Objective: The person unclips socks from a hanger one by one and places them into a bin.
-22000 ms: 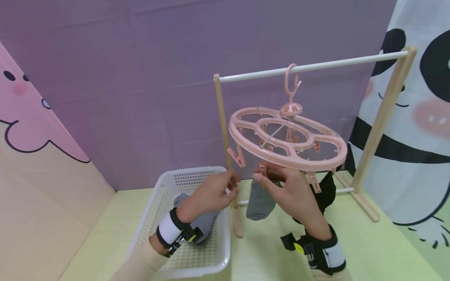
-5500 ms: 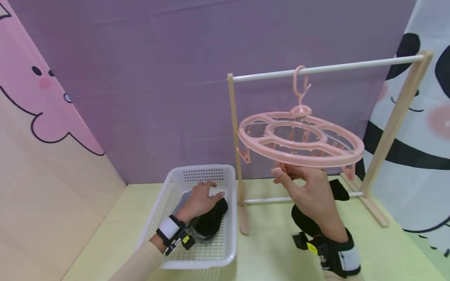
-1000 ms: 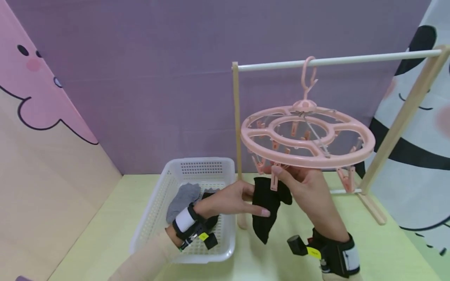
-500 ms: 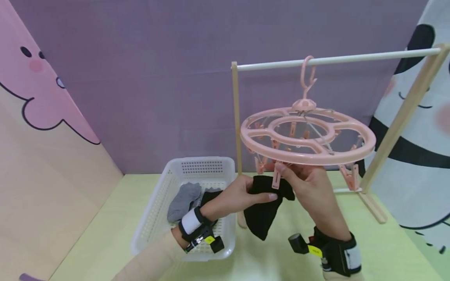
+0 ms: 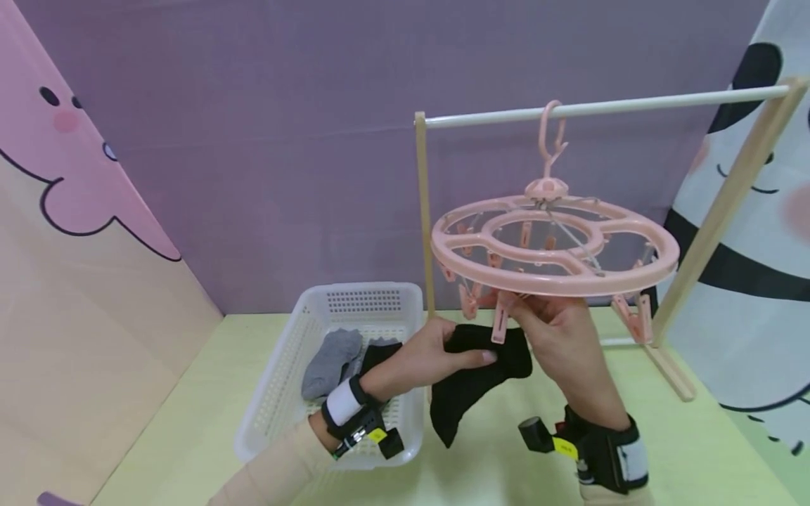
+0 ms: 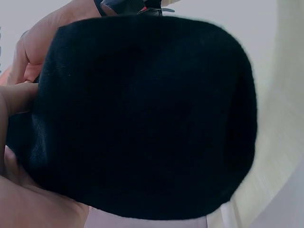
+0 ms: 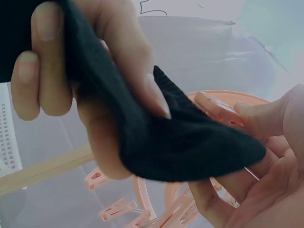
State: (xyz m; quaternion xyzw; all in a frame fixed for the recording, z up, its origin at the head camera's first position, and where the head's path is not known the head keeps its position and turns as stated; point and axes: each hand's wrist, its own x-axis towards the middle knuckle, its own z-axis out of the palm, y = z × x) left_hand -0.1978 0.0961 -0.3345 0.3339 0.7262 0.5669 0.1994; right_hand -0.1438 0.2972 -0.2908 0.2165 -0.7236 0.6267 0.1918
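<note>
A black sock [image 5: 471,379] hangs from my left hand [image 5: 427,362], pinched between thumb and fingers just below the hanger. It fills most of the left wrist view. My right hand [image 5: 563,351] reaches under the near rim of the round pink clip hanger [image 5: 607,284]. Its thumb and fingers pinch a pink clothes peg [image 5: 500,320], which sits in front of the sock's upper edge. In the right wrist view the sock's end [image 7: 204,147] lies against the right fingers, close to the peg [image 7: 221,110]. Whether the peg's jaws hold the cloth, I cannot tell.
A white plastic basket [image 5: 253,414] at left holds grey socks [image 5: 331,362] and a black piece [image 5: 380,355]. The hanger hooks over the white bar [image 5: 664,102] of a wooden-legged rack [image 5: 728,211]. Other pink pegs [image 5: 635,316] dangle from its ring.
Earlier a grey sock was at the hanger, then my left hand was over the basket. Now it holds a black sock at the peg; within the last second the sock's lower end swung left.
</note>
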